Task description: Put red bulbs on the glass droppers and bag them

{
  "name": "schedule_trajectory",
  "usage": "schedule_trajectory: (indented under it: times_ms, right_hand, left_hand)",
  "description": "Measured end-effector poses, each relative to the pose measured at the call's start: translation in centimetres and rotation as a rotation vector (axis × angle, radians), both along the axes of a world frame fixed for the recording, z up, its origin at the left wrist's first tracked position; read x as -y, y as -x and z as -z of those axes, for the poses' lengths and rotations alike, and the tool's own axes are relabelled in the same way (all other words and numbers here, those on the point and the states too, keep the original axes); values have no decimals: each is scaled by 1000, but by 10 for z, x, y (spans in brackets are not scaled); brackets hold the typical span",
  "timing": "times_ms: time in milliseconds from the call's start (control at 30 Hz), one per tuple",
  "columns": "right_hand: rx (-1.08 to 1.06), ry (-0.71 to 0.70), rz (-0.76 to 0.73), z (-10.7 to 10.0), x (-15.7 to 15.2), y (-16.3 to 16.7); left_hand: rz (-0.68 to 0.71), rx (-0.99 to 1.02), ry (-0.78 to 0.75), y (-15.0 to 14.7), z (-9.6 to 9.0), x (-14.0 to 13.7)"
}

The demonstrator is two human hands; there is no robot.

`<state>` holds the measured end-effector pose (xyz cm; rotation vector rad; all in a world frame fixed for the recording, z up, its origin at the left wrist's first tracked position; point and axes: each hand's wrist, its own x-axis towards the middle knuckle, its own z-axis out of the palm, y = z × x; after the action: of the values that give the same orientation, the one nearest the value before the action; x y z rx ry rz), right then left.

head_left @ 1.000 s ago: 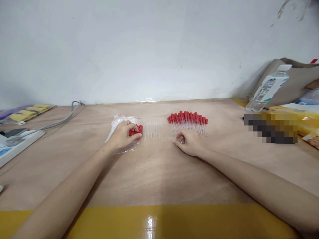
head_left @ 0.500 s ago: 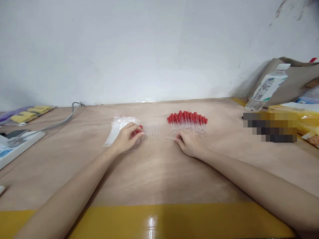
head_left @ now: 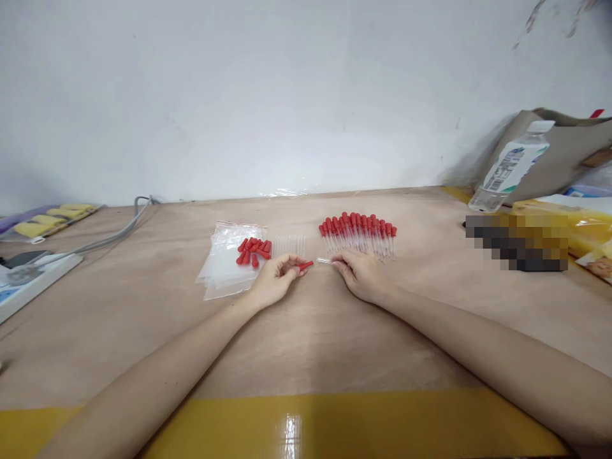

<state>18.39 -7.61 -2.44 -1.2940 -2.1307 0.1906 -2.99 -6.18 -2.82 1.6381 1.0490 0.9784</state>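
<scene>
Between its fingertips my left hand (head_left: 277, 278) pinches a red rubber bulb (head_left: 306, 265), its open end pointing right. Facing it, a small gap away, is the end of a clear glass dropper tube (head_left: 324, 260), which my right hand (head_left: 359, 274) grips. Loose red bulbs (head_left: 253, 248) lie heaped on clear plastic bags (head_left: 224, 271) left of my left hand. Just beyond that hand, bare dropper tubes (head_left: 291, 245) lie side by side in a row. Behind my right hand, droppers with red bulbs fitted (head_left: 357, 228) are fanned out on the table.
At the right stand a water bottle (head_left: 514, 167) and a grey-brown bag (head_left: 564, 153), with a yellow packet (head_left: 590, 223) in front. On the left lie a white power strip (head_left: 43, 274), a grey cable (head_left: 115, 234) and a yellow-purple pack (head_left: 50, 220). A white wall (head_left: 287, 95) closes off the back.
My left hand has moved right from the heap of red bulbs, bringing one bulb close to the tube. My right hand has hardly moved and still grips the tube.
</scene>
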Motion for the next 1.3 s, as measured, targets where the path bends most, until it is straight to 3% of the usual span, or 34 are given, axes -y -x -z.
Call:
schedule_trajectory:
  times_ms: [233,467,667,967,1300]
  right_hand:
    - [-45,67,-14,-1,-2,1]
    - [-234,207,-97,-1,2,9]
    - [-288,224,-128,2,4,14]
    - [-290,235,-181,4,5,15]
    - [-299,294,-333,1,-4,8]
  left_hand:
    - [28,71,0,-1,-1,2]
    - [32,66,-18,-1,-1,3]
    - [-27,0,1,-4,0,3]
    - [-77,-72,-104,-1,5,2]
    - [86,-46,-170,-1,-1,5]
